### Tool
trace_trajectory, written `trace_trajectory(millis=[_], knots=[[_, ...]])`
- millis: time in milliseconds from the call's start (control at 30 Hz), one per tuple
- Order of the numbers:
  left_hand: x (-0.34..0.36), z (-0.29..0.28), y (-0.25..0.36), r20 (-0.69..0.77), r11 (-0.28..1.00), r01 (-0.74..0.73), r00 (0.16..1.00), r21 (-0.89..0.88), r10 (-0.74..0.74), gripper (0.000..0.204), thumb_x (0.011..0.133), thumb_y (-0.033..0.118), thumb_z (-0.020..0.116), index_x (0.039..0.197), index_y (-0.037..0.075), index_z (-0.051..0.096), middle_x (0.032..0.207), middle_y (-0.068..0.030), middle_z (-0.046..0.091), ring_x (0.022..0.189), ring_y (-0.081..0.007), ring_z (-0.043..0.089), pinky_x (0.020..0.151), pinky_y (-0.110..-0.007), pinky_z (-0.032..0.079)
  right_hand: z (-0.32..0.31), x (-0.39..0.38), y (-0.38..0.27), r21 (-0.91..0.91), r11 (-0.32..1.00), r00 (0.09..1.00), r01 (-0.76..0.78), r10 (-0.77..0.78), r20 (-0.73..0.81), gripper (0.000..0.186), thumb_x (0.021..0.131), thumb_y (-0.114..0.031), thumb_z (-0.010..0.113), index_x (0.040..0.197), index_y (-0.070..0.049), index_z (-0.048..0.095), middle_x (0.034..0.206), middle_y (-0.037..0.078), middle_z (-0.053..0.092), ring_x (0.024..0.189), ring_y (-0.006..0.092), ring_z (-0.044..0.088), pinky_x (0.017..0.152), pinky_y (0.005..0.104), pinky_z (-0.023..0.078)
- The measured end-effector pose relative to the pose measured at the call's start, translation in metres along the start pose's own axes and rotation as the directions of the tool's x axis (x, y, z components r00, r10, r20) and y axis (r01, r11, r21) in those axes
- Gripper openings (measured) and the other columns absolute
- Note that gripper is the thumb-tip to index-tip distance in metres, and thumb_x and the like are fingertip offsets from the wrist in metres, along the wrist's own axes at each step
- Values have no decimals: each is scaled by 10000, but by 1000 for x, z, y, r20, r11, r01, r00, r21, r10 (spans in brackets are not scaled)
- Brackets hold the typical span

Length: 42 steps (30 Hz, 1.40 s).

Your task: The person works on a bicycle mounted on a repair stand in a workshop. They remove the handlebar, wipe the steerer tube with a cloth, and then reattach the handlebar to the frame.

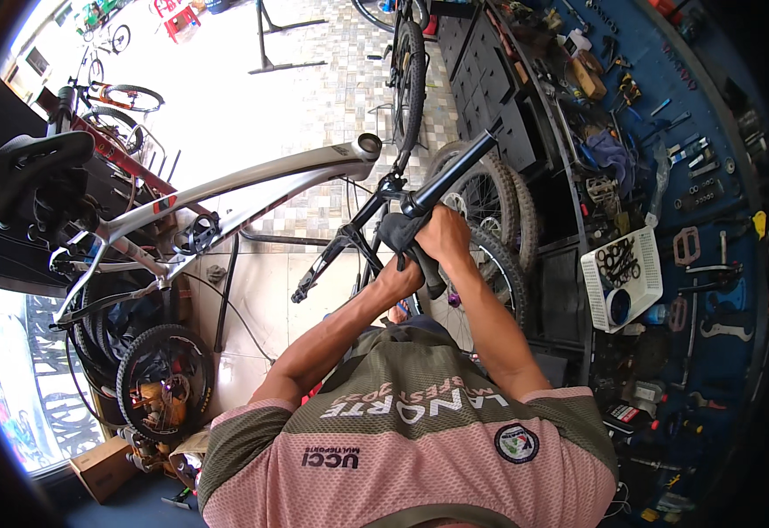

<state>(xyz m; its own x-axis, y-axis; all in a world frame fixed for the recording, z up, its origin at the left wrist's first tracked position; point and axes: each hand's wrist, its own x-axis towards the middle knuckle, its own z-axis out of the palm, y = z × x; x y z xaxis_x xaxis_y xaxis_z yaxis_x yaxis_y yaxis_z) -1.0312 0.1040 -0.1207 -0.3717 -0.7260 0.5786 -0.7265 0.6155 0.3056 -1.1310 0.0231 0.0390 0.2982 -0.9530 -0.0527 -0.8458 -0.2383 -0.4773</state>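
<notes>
In front of my chest, a black bicycle fork point(360, 220) is tilted, with a thick glossy black tube point(455, 174) pointing up to the right. A dark cloth point(399, 232) is bunched against the lower end of that tube. My right hand point(446, 235) is closed on the cloth close to the tube. Just below and left of it, my left hand point(400, 279) is also closed on the cloth; its fingertips are partly hidden. To the left, a silver bicycle frame point(261, 179) is held up, its head tube point(367, 146) open at the end.
At right, a blue tool-covered bench point(692, 211) carries a white basket point(591, 264) of small parts, above black drawers point(481, 75). Tyred wheels point(512, 211) lean beside it. Another wheel point(164, 383) and a cardboard box point(103, 468) are at lower left. A bicycle point(409, 79) stands ahead.
</notes>
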Motion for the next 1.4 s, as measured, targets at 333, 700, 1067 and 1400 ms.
trace_trajectory(millis=[333, 700, 1067, 1400], knots=[[3, -16, 9, 83, 967, 133, 990, -215, -118, 328, 750, -9, 666, 1078, -7, 688, 1069, -212, 704, 1034, -394, 685, 915, -462, 560, 22, 14, 28, 245, 956, 987, 160, -163, -9, 440, 856, -470, 727, 1015, -63, 772, 956, 257, 746, 966, 462, 716, 829, 501, 577], [-1, -36, 24, 247, 720, 466, 884, -514, -396, 340, 785, -25, 684, 1122, 17, 661, 1126, -222, 657, 1109, -422, 632, 959, -477, 530, 12, -4, 58, 771, 629, 911, 95, -368, 187, 267, 909, -169, 707, 1094, 16, 760, 911, 70, 785, 808, 178, 679, 748, 381, 549], [-16, -29, 35, 316, 891, 335, 919, -306, -237, 206, 873, 76, 671, 1074, 41, 699, 1023, -181, 716, 998, -386, 696, 864, -467, 565, 22, 5, 49, 521, 823, 916, 225, -361, 175, 358, 833, -324, 802, 1025, -25, 759, 928, 226, 757, 877, 373, 749, 801, 426, 564], [-3, -91, 48, 286, 491, 710, 674, -505, -681, 576, 846, 152, 778, 1335, 15, 507, 954, -282, 736, 932, -477, 719, 794, -517, 573, 38, 7, 94, 916, 386, 900, -107, -353, 254, 318, 943, 55, 660, 1242, -24, 736, 1147, 50, 766, 1013, 100, 693, 896, 272, 568]])
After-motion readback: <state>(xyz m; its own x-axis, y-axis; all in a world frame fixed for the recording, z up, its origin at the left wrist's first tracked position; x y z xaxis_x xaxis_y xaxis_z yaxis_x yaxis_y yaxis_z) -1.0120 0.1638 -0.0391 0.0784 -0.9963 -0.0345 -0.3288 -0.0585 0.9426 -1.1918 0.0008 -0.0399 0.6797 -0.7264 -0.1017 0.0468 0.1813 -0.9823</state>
